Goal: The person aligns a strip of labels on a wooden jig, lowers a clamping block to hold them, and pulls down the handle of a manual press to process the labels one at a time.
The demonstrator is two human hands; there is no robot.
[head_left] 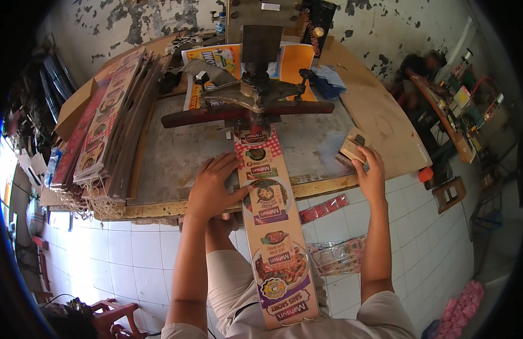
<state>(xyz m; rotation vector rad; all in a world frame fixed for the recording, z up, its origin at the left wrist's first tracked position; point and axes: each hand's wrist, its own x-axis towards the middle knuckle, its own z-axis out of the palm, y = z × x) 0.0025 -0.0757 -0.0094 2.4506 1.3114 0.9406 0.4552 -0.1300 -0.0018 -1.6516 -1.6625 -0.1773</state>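
A long printed cardboard strip point(277, 237) with food pictures runs from under the machine's press head point(254, 96) over the table's front edge toward my lap. My left hand point(216, 186) lies with fingers stretched out, its fingertips and thumb touching the strip's left edge. To the right, my right hand point(372, 175) pinches a small tan block point(350, 148) with a dark patch on top, just above the grey metal table plate point(320, 150). The block's underside is blurred, and its exact kind does not show. The strip's far end is hidden beneath the press head.
Stacked printed cardboard strips point(100, 127) with strings at their near ends fill the table's left side. A blue cloth point(330, 82) lies at the back right. Plastic-wrapped printed sheets point(337, 255) rest on the tiled floor, and a red stool point(116, 317) stands lower left. Another person point(422, 66) is far right.
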